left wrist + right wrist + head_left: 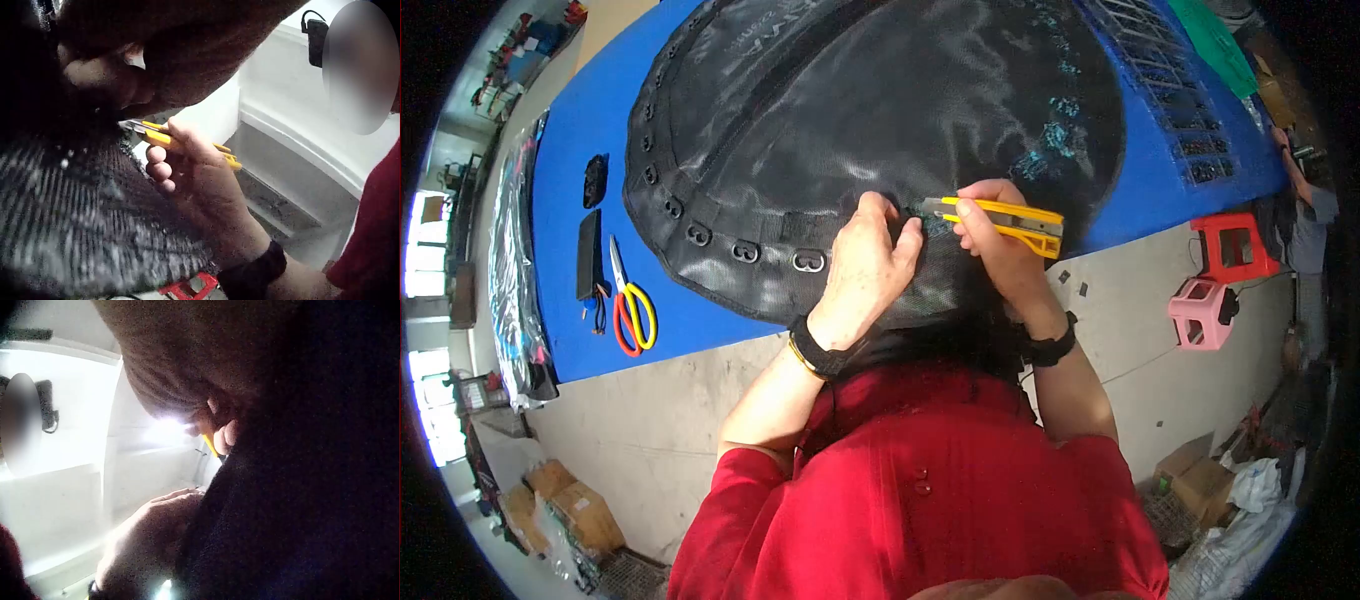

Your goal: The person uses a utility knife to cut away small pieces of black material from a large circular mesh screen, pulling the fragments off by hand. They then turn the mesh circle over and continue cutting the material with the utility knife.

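A large round black mesh piece with metal buckles along its edge lies over the blue table. My right hand grips a yellow utility knife, its blade pointing left at the mesh beside teal threads. The left wrist view shows the same knife in the right hand. My left hand pinches the mesh just left of the blade, thumb and fingers bent on the fabric. In the right wrist view the left hand is partly hidden by dark fabric.
On the blue table at left lie red-and-yellow scissors, a black strap piece and a small black bundle. Packaged black parts lie at upper right. Red and pink stools stand on the floor.
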The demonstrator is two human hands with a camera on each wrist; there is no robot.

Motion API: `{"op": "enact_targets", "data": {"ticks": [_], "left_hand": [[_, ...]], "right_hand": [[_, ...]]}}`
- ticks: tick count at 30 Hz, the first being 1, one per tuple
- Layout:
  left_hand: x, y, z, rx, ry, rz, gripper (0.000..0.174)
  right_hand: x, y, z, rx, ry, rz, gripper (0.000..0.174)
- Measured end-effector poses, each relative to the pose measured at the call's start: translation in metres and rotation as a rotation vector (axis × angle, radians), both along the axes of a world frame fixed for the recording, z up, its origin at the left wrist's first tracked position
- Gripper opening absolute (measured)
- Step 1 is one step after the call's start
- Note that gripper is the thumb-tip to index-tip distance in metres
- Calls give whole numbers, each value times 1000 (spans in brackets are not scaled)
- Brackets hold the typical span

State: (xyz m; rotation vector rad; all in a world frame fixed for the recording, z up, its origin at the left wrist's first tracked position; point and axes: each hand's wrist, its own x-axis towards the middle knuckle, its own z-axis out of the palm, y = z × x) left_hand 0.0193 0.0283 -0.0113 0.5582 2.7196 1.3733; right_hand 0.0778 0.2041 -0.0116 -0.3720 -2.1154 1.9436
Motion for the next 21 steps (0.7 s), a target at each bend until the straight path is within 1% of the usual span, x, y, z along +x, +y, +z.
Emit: {"op": "enact_targets", "data": {"ticks": [2, 5, 8, 9, 11, 12, 14, 17, 21], "left_hand": [[-1, -1, -3, -51, 63, -15, 36], [-5, -4, 5, -147, 60, -101, 27], [-8, -7, 7, -131, -7, -127, 23], [-8, -7, 5, -111, -1, -115, 25], [-8, -7, 1, -67, 13, -92, 28], [-9, -6, 3, -52, -40, -70, 28], [-10, -4, 7, -20, -144, -24, 27], [-12, -7, 0, -35, -101, -48, 24], [-11, -7, 1, -14, -127, -64, 17]], "right_hand": [[0, 2, -2, -3, -10, 1, 18], [-1, 5, 0, -34, -7, 32, 19], [0, 5, 3, -12, -5, 71, 19], [0, 6, 2, -11, 5, 80, 19], [-1, 9, -2, 83, 6, 96, 19], [-1, 11, -4, 131, 8, 104, 18], [-2, 10, -3, 113, -7, 98, 18], [-1, 8, -3, 101, -10, 87, 17], [-1, 9, -5, 138, 39, 98, 18]]}}
